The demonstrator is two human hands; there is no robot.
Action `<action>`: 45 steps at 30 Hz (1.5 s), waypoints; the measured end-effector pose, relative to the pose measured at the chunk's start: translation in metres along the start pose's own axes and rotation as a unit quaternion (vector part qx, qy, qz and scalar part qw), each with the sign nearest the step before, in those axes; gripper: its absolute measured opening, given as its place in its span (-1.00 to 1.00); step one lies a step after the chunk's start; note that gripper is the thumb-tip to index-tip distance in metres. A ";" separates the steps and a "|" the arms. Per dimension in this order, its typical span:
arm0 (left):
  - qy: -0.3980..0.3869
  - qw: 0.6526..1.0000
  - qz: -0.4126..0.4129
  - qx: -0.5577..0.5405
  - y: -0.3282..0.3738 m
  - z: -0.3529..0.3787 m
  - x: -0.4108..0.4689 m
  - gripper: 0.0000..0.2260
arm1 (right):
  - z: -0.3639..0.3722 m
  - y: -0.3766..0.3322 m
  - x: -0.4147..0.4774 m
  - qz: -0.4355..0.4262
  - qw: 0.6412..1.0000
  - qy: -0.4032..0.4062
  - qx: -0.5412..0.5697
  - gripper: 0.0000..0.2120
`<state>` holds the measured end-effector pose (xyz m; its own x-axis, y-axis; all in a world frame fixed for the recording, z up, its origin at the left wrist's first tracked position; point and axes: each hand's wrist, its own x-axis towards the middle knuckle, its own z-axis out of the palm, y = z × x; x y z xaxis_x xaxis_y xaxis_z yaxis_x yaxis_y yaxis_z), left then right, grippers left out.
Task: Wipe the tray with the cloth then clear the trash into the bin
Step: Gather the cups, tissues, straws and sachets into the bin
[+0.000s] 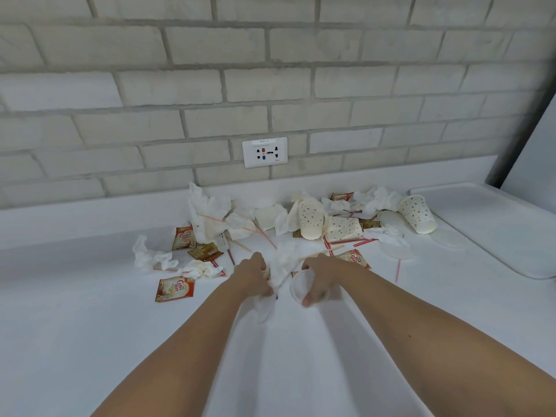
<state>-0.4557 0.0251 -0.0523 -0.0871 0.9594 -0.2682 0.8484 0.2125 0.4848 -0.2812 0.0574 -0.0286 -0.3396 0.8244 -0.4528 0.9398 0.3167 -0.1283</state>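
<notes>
You are gathering litter now, so make every handful count. Your left grip (255,275) is curled tight on a wad of white tissue (281,264). Your right grip (322,278) is clamped, thumb and fingers, round the rim of a clear lid (301,286). Both are near the middle of the bench (90,326), at the near fringe of the mess. The tray (496,233) lies at the right end of the bench with a dotted cup (418,215) just beside its left edge. No bin is in view, and I cannot tell a cloth apart from the tissues. Both hands are already loaded, so I would press the tissue into the lid and carry the two as one, which frees a hand. The two dotted cups lying on their sides (311,219) toward the back edge probably nest, and they would make good holders for the straws (397,270) and the creamer sachets (174,288). Sweep from the back edge toward the front, not sideways — this stuff is light and likely to scatter. The flat lids (397,251) near the tray may cling to the surface, so slide them to an edge before lifting.
</notes>
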 end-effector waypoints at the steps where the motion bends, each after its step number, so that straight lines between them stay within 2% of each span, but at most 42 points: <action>1: -0.004 1.000 -0.005 -0.012 0.003 0.001 -0.003 -0.63 | 0.000 -0.001 0.000 -0.001 1.000 0.003 -0.009 -0.09; 6: 0.011 1.000 -0.006 -0.001 0.007 -0.011 -0.021 -0.67 | -0.003 -0.001 0.001 -0.006 0.999 -0.008 -0.040 -0.11; 9: -0.015 0.999 -0.017 -0.042 -0.009 -0.044 -0.035 -0.78 | -0.001 -0.002 0.002 -0.003 0.998 -0.012 -0.066 -0.13; 11: -0.029 0.999 -0.035 -0.024 -0.026 -0.068 -0.046 -0.70 | 0.001 -0.003 0.004 -0.003 0.997 -0.014 -0.072 -0.13; 16: -0.067 0.985 -0.114 0.108 -0.073 -0.090 -0.057 -0.55 | 0.002 -0.010 0.004 -0.023 0.998 -0.022 -0.055 -0.13; 20: -0.066 0.977 -0.146 0.141 -0.090 -0.079 -0.059 -0.53 | 0.001 -0.017 0.002 -0.050 0.997 -0.023 -0.054 -0.35; 23: -0.064 0.979 -0.150 0.119 -0.091 -0.077 -0.061 -0.51 | 0.000 -0.025 0.000 -0.046 0.996 -0.016 -0.069 -0.76; 26: -0.063 0.982 -0.140 0.112 -0.088 -0.071 -0.064 -0.50 | -0.007 -0.038 -0.004 -0.072 0.997 0.016 -0.031 -0.55; 27: -0.065 0.983 -0.135 0.110 -0.087 -0.069 -0.065 -0.51 | -0.009 -0.043 -0.005 -0.093 0.995 0.035 -0.021 -0.57; 29: -0.067 0.985 -0.116 0.105 -0.084 -0.064 -0.068 -0.55 | -0.003 -0.052 0.001 -0.114 0.993 0.035 0.009 -0.78; 31: -0.058 0.989 -0.094 0.098 -0.079 -0.060 -0.071 -0.57 | 0.004 -0.057 0.002 -0.133 0.991 0.015 0.019 -0.55; 32: -0.051 0.991 -0.081 0.094 -0.076 -0.060 -0.074 -0.58 | 0.007 -0.060 0.002 -0.138 0.990 0.014 0.025 -0.51; 38: -0.029 0.999 -0.016 -0.004 -0.049 -0.075 -0.079 -0.65 | 0.011 -0.049 0.001 -0.163 0.981 0.032 0.099 -0.70; 40: -0.013 1.000 -0.008 -0.013 -0.041 -0.081 -0.077 -0.67 | 0.013 -0.041 -0.002 -0.167 0.977 0.044 0.129 -0.70; 43: 0.018 0.999 0.013 -0.031 -0.029 -0.087 -0.073 -0.79 | 0.011 -0.025 -0.012 -0.158 0.972 0.050 0.166 -0.65; 45: 0.047 0.997 0.036 -0.041 -0.018 -0.087 -0.070 -0.86 | 0.006 -0.009 -0.022 -0.152 0.967 0.051 0.196 -0.74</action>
<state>-0.5107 -0.0297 0.0298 -0.0796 0.9851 -0.1522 0.8091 0.1530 0.5675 -0.2823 0.0330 -0.0230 -0.5851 0.7700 -0.2545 0.7313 0.3653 -0.5761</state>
